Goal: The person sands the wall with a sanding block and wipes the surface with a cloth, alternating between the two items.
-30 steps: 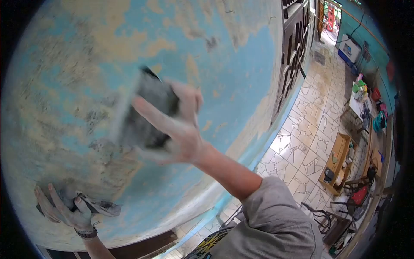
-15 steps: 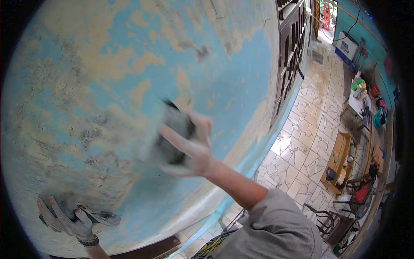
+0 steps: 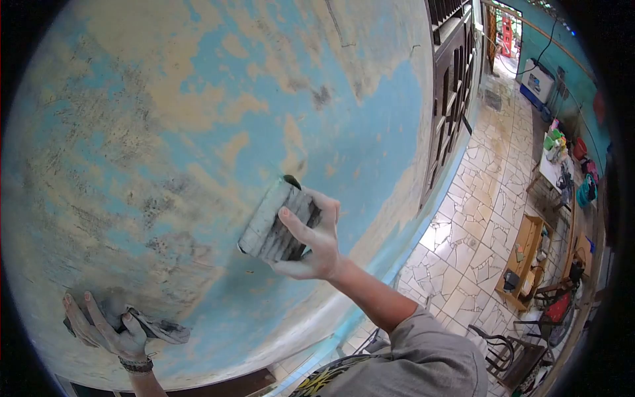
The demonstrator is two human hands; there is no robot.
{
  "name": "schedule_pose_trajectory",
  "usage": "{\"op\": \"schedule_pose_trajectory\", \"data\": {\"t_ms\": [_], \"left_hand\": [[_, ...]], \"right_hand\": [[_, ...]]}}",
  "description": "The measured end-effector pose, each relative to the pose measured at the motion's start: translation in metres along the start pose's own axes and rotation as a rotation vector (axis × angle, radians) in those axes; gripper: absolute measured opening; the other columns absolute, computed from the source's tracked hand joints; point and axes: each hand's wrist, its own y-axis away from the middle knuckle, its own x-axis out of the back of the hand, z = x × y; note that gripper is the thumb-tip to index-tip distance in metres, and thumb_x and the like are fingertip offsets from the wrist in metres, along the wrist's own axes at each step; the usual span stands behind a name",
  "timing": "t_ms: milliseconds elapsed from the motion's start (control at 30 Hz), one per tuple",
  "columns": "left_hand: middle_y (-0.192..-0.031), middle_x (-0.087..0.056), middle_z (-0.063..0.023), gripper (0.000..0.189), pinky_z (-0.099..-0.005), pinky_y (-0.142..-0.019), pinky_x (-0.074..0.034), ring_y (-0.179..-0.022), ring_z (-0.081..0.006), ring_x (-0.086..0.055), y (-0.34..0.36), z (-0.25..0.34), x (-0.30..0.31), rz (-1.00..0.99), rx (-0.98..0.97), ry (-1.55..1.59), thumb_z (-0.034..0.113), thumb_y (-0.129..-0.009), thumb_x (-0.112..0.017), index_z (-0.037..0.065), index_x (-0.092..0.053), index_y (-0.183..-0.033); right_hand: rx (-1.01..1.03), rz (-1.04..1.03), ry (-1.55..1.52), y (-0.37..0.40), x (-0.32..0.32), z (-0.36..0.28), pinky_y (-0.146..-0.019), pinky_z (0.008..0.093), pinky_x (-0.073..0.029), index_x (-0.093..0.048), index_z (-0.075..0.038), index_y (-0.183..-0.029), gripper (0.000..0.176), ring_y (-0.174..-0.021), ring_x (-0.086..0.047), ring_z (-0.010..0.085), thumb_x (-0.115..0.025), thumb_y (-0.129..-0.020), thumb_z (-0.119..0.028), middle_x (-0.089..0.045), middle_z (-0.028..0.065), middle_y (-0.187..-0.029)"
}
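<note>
A wall (image 3: pixel 344 132) with patchy blue and cream paint and dark, rough stains stands before me. My right hand (image 3: pixel 317 241) grips a dusty grey sheet of folded sandpaper (image 3: pixel 268 221) against it, the thumb and fingers around its edges. The sheet's dark edge curls up at the top. At the lower left, my left hand (image 3: pixel 109 331) presses on a crumpled grey cloth (image 3: pixel 159 327), fingers stretched over it. Part of the cloth is hidden beneath that hand.
A dark window grille (image 3: pixel 450 92) is set in the wall at the right. Beyond is a floor of broken tiles (image 3: pixel 456 225), with a wooden shelf unit (image 3: pixel 526 261) lying on it, chairs (image 3: pixel 519 360) and a cluttered table (image 3: pixel 552 165). A white cooler (image 3: pixel 539 79) stands farther back.
My right hand, blurred before, now shows sharply with the sandpaper, a little lower and to the right in view. My left hand stays on the cloth. The whole view has shifted slightly.
</note>
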Motion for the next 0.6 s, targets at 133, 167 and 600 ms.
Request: {"op": "schedule_pose_trajectory", "data": {"t_ms": [133, 167, 600], "left_hand": [[-0.146, -0.042, -0.024, 0.063, -0.055, -0.107, -0.033, -0.135, -0.0407, -0.04, 0.001, -0.001, 0.0, -0.001, -0.008, 0.002, 0.052, -0.101, -0.036, 0.003, -0.052, -0.138], [-0.146, -0.042, -0.0239, 0.064, -0.055, -0.107, -0.033, -0.136, -0.0408, -0.04, 0.001, -0.001, 0.0, 0.0, 0.0, -0.001, 0.052, -0.101, -0.036, 0.003, -0.052, -0.139], [-0.145, -0.045, -0.0221, 0.062, -0.052, -0.106, -0.035, -0.133, -0.0386, -0.043, -0.003, 0.001, 0.002, 0.03, -0.004, 0.044, 0.051, -0.102, -0.037, 0.003, -0.053, -0.137]], "right_hand": [[0.055, 0.03, 0.015, -0.084, -0.011, -0.023, -0.098, 0.0429, -0.024, -0.064, -0.014, -0.129, 0.083, -0.115, -0.042, 0.0351, -0.082, -0.05, -0.035, -0.048, 0.0209, -0.129], [0.05, 0.038, 0.003, -0.11, -0.015, -0.03, -0.098, 0.043, -0.024, -0.063, -0.015, -0.13, 0.085, -0.115, -0.042, 0.0351, -0.082, -0.05, -0.035, -0.048, 0.0205, -0.129], [0.191, 0.018, 0.132, -0.139, -0.02, -0.032, -0.098, 0.0469, -0.024, -0.06, -0.012, -0.133, 0.089, -0.115, -0.038, 0.0379, -0.082, -0.053, -0.042, -0.047, 0.0215, -0.125]]}}
